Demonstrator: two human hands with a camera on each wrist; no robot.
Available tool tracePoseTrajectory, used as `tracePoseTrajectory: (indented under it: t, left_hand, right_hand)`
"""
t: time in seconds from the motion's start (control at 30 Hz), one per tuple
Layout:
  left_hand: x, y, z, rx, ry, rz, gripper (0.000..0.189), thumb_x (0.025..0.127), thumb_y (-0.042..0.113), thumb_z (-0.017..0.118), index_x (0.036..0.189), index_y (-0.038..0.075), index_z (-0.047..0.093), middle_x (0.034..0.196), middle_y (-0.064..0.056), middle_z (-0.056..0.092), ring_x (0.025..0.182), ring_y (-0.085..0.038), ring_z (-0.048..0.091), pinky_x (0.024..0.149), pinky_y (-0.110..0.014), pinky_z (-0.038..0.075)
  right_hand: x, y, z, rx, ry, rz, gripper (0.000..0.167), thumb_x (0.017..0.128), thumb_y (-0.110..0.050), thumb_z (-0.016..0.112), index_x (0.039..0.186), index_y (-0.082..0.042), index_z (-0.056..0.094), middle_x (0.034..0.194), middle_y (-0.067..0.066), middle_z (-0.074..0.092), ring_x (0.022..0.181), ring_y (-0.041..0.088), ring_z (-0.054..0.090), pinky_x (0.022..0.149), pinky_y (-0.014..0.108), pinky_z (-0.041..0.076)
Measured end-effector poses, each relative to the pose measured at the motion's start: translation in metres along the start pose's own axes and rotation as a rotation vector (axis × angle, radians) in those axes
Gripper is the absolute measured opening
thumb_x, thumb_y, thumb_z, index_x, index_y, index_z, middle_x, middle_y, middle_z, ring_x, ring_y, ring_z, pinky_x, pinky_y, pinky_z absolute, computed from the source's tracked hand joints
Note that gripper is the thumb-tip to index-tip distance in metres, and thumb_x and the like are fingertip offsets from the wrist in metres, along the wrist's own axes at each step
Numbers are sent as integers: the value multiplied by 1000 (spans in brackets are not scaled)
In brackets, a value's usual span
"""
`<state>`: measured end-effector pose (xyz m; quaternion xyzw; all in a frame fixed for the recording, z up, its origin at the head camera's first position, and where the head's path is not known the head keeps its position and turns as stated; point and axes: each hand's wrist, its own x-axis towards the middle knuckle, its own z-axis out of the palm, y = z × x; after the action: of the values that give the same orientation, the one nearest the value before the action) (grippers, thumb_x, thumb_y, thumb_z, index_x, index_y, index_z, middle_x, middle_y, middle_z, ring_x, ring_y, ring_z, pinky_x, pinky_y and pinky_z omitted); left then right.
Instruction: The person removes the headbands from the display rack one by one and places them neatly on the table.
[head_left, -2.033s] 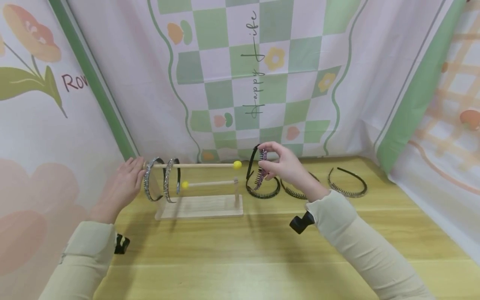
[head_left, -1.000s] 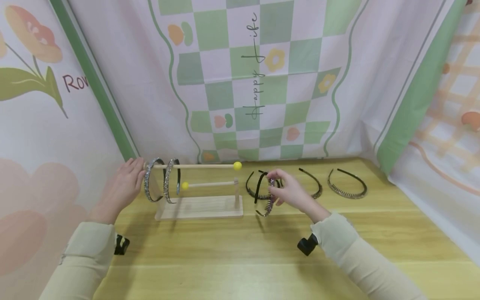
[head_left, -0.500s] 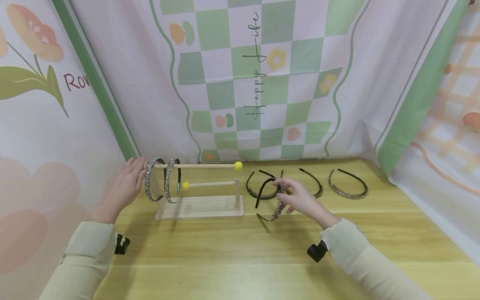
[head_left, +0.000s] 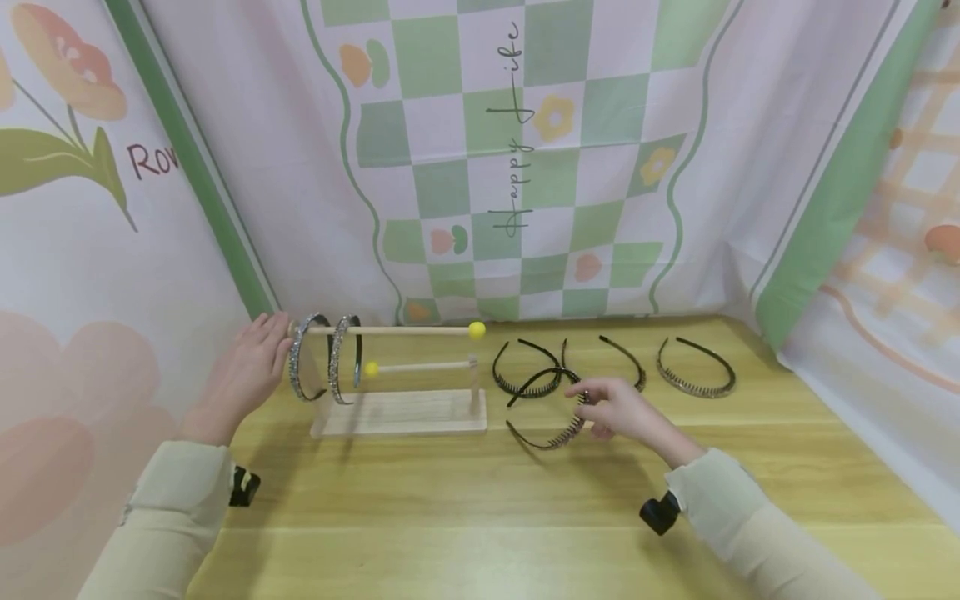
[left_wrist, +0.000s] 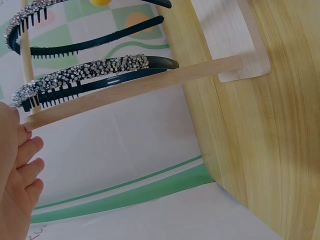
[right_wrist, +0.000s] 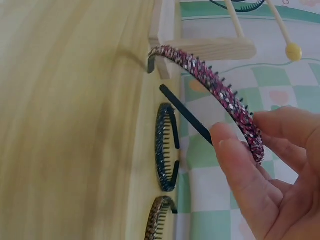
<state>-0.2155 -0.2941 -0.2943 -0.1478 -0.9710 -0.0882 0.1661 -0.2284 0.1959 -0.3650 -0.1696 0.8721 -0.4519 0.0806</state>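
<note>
My right hand (head_left: pixel 618 412) pinches a toothed headband (right_wrist: pixel 210 82) covered in pink and silver rhinestones between thumb and fingers. It is held over the table right of a wooden stand (head_left: pixel 405 423), its open ends facing left in the head view. My left hand (head_left: pixel 247 379) lies with extended fingers at the top of the stand's left post (left_wrist: pixel 130 92). Right beside that hand, two silver rhinestone headbands hang on the stand's upper rod (head_left: pixel 412 332): one (head_left: pixel 295 362) near the post, the other (head_left: pixel 334 362) a little further along.
On the table (head_left: pixel 465 517), three more toothed headbands lie in a row: a dark one (head_left: pixel 532 392), a second (head_left: pixel 641 379) partly hidden behind my right hand, and a brownish one (head_left: pixel 697 390). A shorter lower rod (head_left: pixel 423 367) ends in a yellow ball. Patterned curtains (head_left: pixel 495 192) stand behind.
My right hand has brought the pink headband down and toward me from beside the upper rod's ball, then rightward, turning it so its loop shows wider. My left hand has stayed at the post.
</note>
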Motion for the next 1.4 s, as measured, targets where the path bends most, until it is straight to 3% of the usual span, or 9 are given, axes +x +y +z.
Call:
tracePoseTrajectory:
  t: [0.23, 0.5, 0.73, 0.97, 1.4]
  left_hand:
    - [1, -2, 1, 0, 0, 2, 49, 102, 20, 29, 138, -13, 24, 140, -33, 25, 129, -48, 19, 111, -47, 8]
    - [1, -1, 1, 4, 1, 5, 49, 102, 20, 29, 137, -14, 24, 140, -33, 25, 129, -48, 19, 111, -46, 8]
    - [1, 0, -1, 10, -4, 3, 49, 102, 20, 30, 138, -13, 24, 140, -33, 24, 129, -48, 19, 110, -48, 9]
    - [0, 1, -1, 4, -14, -3, 49, 102, 21, 30, 138, -13, 24, 140, -33, 24, 129, -48, 19, 111, -46, 7]
    - [0, 1, -1, -3, 0, 7, 49, 102, 20, 30, 137, -13, 25, 139, -33, 25, 129, -48, 19, 111, -45, 7]
  right_hand:
    - [-11, 5, 3, -78, -50, 67, 25, 87, -13, 64, 108, -1, 63, 78, 13, 56, 51, 19, 57, 50, 39, 55]
    - [-21, 14, 15, -119, -176, 45, 6, 87, -10, 62, 87, -6, 66, 66, 9, 58, 44, 15, 54, 42, 39, 53]
    - [-29, 20, 33, -75, -245, 56, 7, 86, -12, 63, 87, -6, 67, 59, 6, 61, 42, 15, 55, 39, 31, 51]
    - [-29, 20, 48, -30, -235, 52, 8, 86, -11, 63, 82, -6, 68, 55, 6, 60, 38, 9, 51, 35, 24, 47]
    - [-26, 18, 58, -9, -223, 94, 10, 85, -10, 63, 79, -6, 68, 53, 5, 60, 37, 7, 50, 34, 19, 44]
